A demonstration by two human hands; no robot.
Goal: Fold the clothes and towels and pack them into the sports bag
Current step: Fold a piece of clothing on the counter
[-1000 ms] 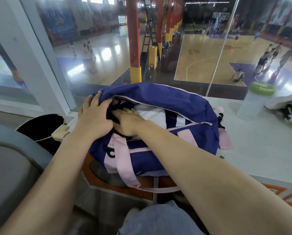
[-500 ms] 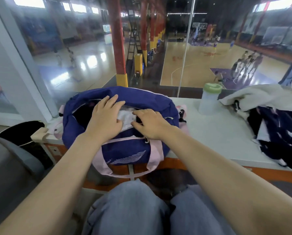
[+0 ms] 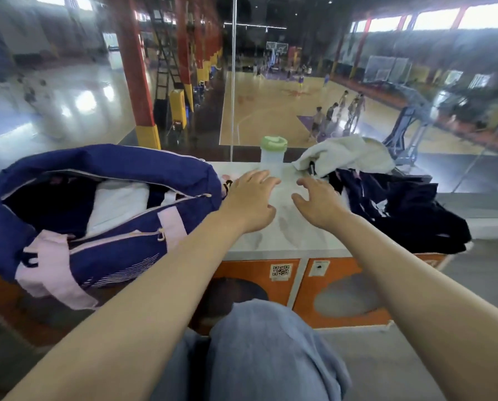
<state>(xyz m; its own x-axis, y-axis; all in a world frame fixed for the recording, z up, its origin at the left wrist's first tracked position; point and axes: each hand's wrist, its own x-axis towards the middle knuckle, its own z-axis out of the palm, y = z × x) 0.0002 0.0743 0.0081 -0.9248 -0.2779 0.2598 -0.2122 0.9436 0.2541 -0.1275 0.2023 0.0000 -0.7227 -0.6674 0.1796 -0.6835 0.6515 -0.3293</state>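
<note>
Your left hand (image 3: 252, 202) and right hand (image 3: 320, 202) hover fingers spread, empty, between sports bag (image 3: 103, 215) and dark clothes (image 3: 401, 209).

Both bare arms are stretched forward from the lower corners of the view, converging toward the middle. The left hand (image 3: 249, 202) is held palm down with its fingers loosely spread and extended, the thumb angled inward toward the other hand. The right hand (image 3: 318, 202) is held alongside it, apart from it, palm down, with fingers slightly curled and the thumb pointed toward the left hand. Nothing is held in either grip. Whether the palms are touching what lies beneath them cannot be told. Knees clad in light blue fabric are seen between the forearms at the bottom.
</note>
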